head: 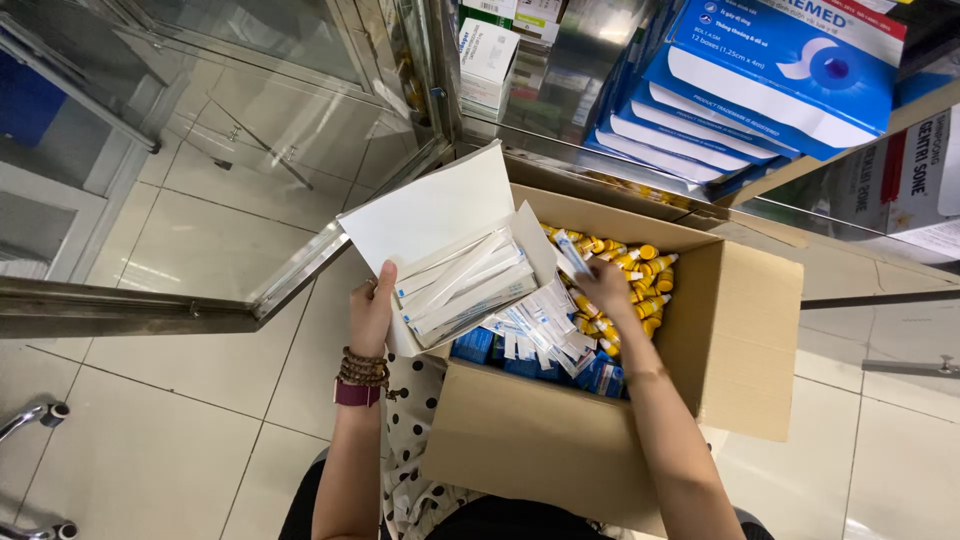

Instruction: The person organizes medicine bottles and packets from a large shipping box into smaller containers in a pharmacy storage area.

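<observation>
The left hand (372, 305) grips the white box (450, 260) by its near edge, lid flap thrown back toward 11 o'clock — held tilted over the carton (560, 440) so its mouth faces the right hand and anything that slips falls into the carton. Inside the box, slim white packs (462, 285) lie side by side. The right hand (605, 288) is pinched on one more pack (572, 250), lifted at 2 o'clock from the box, above a loose heap of packs (545, 335). Yellow-capped bottles (640, 275) fill the carton's far corner. The carton rests against the person's lap, on the floor, within reach of both arms. Blue boxes (770, 70) sit stacked on a shelf at 1 o'clock.
</observation>
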